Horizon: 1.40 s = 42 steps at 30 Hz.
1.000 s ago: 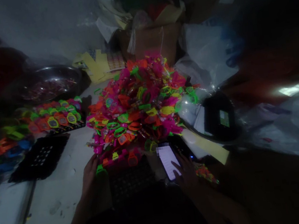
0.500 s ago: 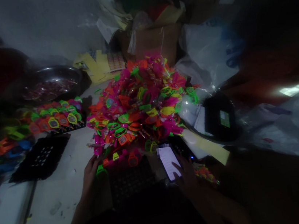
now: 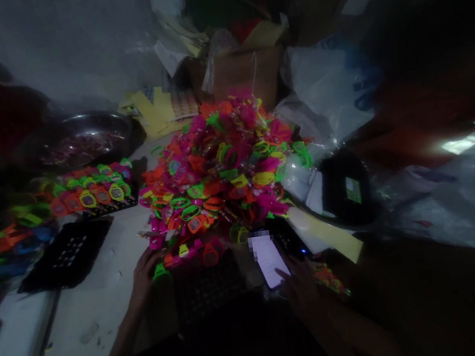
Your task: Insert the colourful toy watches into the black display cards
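My left hand (image 3: 143,272) rests on the white table beside a green toy watch (image 3: 161,274), fingers stretched toward the pile's lower left edge. Its fingertips are dim, and no held thing shows. My right hand (image 3: 300,280) lies over the lower right of a lit phone (image 3: 270,264), fingers apart, one fingertip at the screen. Between the hands, orange and pink toy watches (image 3: 195,255) stand in a row at the back of a dark slotted tray (image 3: 208,287). Behind them rises a big heap of bright toy watches (image 3: 223,168).
At left are a black pad (image 3: 67,253), a rack of watches (image 3: 93,191) and a metal bowl (image 3: 84,140) of small reddish pieces. A black device with a blue light (image 3: 289,238) sits by the phone. Right stand a dark tub (image 3: 344,187) and plastic bags (image 3: 325,79).
The fingers of my right hand have slid slightly down and right on the phone screen. My left hand stays by the green watch. The whole view has shifted a little.
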Available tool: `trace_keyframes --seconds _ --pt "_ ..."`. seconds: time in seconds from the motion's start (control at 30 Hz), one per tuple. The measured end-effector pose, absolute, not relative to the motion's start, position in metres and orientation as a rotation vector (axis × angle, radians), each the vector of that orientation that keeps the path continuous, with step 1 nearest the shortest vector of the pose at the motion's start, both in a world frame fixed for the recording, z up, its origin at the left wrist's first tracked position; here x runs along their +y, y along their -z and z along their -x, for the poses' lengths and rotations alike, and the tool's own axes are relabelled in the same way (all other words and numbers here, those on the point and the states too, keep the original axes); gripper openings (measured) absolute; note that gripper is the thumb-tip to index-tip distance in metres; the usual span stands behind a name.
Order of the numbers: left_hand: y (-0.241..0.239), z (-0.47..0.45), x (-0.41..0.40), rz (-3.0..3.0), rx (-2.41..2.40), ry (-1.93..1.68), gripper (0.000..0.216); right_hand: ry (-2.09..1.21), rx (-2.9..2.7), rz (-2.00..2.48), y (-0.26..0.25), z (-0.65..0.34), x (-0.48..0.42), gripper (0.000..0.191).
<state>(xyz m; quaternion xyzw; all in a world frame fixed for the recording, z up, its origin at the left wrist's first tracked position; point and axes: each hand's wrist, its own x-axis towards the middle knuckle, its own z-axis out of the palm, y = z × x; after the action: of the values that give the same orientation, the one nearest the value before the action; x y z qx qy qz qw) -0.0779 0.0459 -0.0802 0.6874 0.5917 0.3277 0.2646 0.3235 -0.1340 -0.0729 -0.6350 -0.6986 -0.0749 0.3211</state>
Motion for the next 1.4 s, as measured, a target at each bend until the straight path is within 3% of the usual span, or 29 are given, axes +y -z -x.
trace_keyframes --seconds 0.13,0.3,0.63,0.83,1.07,1.27,1.4 --pt "0.084 0.074 0.047 -1.853 1.641 -0.921 0.034 0.196 -1.849 1.675 0.069 -0.326 -0.130 0.039" --pt "0.080 0.070 0.045 -1.844 1.640 -0.963 0.028 0.212 -1.857 1.647 0.068 -0.329 -0.135 0.028" --pt "0.050 0.068 0.024 -1.534 1.611 -1.022 0.043 0.249 -1.860 1.642 0.074 -0.329 -0.131 0.021" --pt "0.007 0.074 -0.004 -1.285 1.777 -1.079 0.046 0.242 -1.952 1.760 0.066 -0.324 -0.125 0.047" --pt "-0.058 0.074 -0.032 -1.128 2.059 -0.997 0.048 0.250 -1.891 1.564 0.065 -0.321 -0.126 0.022" --pt "-0.084 0.069 -0.058 -1.238 2.070 -0.999 0.044 0.192 -1.864 1.586 0.053 -0.310 -0.123 0.033" --pt "-0.099 0.042 -0.085 -1.584 1.832 -1.003 0.038 0.017 -1.836 1.440 0.035 -0.273 -0.126 0.038"
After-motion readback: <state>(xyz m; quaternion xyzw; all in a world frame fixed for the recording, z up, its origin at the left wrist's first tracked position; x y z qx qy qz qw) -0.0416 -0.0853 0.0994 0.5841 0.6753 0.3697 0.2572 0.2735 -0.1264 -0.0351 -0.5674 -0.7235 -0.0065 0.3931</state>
